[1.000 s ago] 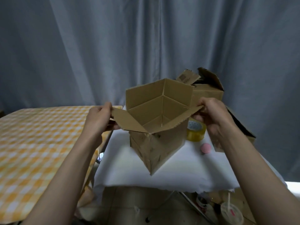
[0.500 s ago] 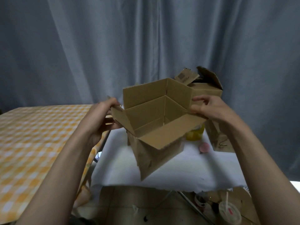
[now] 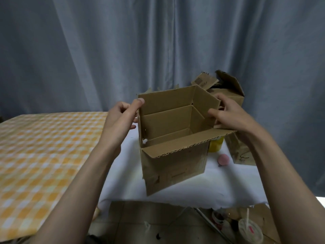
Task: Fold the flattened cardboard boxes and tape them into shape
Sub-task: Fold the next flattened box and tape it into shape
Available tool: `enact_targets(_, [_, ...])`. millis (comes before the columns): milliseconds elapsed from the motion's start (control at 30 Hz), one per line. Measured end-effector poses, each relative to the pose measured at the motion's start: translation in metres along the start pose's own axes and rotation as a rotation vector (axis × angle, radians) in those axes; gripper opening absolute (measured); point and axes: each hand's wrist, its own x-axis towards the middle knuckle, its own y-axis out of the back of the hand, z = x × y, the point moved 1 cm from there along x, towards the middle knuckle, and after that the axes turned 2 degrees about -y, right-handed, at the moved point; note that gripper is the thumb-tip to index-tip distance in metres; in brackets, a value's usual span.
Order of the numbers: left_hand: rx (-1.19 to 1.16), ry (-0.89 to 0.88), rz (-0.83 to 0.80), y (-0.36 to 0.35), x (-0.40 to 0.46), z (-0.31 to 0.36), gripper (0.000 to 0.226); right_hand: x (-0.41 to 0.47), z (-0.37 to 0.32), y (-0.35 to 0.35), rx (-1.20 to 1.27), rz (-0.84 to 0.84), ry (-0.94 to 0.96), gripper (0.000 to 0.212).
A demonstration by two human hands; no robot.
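Note:
I hold an opened brown cardboard box (image 3: 174, 164) in the air above the white-covered table (image 3: 184, 189), its open top facing me. My left hand (image 3: 121, 118) pinches the upright left flap, thumb at its top corner. My right hand (image 3: 228, 115) grips the right flap, thumb inside and fingers behind it. The near flap (image 3: 186, 143) sticks out toward me, and the far flap stands up. A yellow roll of tape (image 3: 216, 144) sits on the table behind the box, mostly hidden by it.
More cardboard boxes (image 3: 228, 92) stand at the back right, one (image 3: 241, 152) under my right wrist. A small pink disc (image 3: 223, 159) lies on the white cloth. A yellow checked table (image 3: 44, 147) is at the left. Cups and clutter (image 3: 249, 231) lie on the floor below. Grey curtain behind.
The box has turned so its front face looks at me. The left flap went from lying outward to upright, and both hands shifted grip on the side flaps.

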Motion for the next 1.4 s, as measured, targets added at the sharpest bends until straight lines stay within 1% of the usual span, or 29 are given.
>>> enact_targets(100, [-0.026,-0.048,0.039,-0.006,-0.001,-0.001,0.048,0.0,0.004,0.002,-0.015,-0.053,0.027,0.023])
enact_targets(233, [-0.028,-0.1,0.055,-0.013,0.003,0.001,0.049,0.002,0.009,0.004,-0.025,-0.087,0.03,0.027])
enact_targets(333, [-0.046,-0.167,0.061,-0.014,0.009,0.004,0.03,0.002,0.012,0.002,0.024,-0.058,0.003,0.028])
enact_targets(400, [-0.034,-0.216,0.042,-0.014,0.012,0.005,0.023,0.004,0.014,0.001,0.028,-0.036,0.0,0.025])
enact_targets(567, [0.055,-0.31,0.005,-0.017,0.009,0.007,0.025,0.005,0.012,-0.004,0.022,-0.053,0.044,0.026])
enact_targets(700, [0.167,-0.404,-0.021,-0.018,0.008,0.009,0.02,0.005,0.012,-0.003,-0.033,-0.089,0.083,0.029])
enact_targets(767, [0.191,-0.377,-0.053,-0.014,0.014,0.013,0.019,0.004,0.015,0.0,-0.022,-0.081,0.081,0.032])
enact_targets(867, [0.258,-0.28,-0.083,-0.003,0.03,0.026,0.019,0.005,0.014,0.006,-0.013,-0.078,0.069,0.038])
enact_targets(967, [0.395,-0.217,-0.126,-0.002,0.047,0.04,0.02,0.017,0.002,0.017,-0.109,-0.12,0.002,0.039])
enact_targets(1067, [0.57,-0.183,-0.115,-0.006,0.066,0.053,0.031,0.03,-0.012,0.028,-0.238,-0.181,-0.053,0.044])
enact_targets(1133, [0.645,-0.144,-0.158,-0.013,0.078,0.059,0.038,0.034,-0.019,0.033,-0.331,-0.224,-0.086,0.05])
enact_targets(1200, [0.699,-0.099,-0.228,-0.021,0.087,0.061,0.04,0.034,-0.022,0.036,-0.371,-0.244,-0.124,0.058])
enact_targets(1267, [0.724,-0.069,-0.26,-0.028,0.091,0.06,0.044,0.031,-0.02,0.036,-0.397,-0.216,-0.129,0.056])
enact_targets(1333, [0.709,-0.056,-0.222,-0.031,0.096,0.055,0.046,0.025,-0.014,0.035,-0.414,-0.162,-0.105,0.049])
enact_targets(1400, [0.66,-0.017,-0.176,-0.031,0.1,0.05,0.04,0.02,-0.006,0.035,-0.415,-0.145,-0.071,0.04])
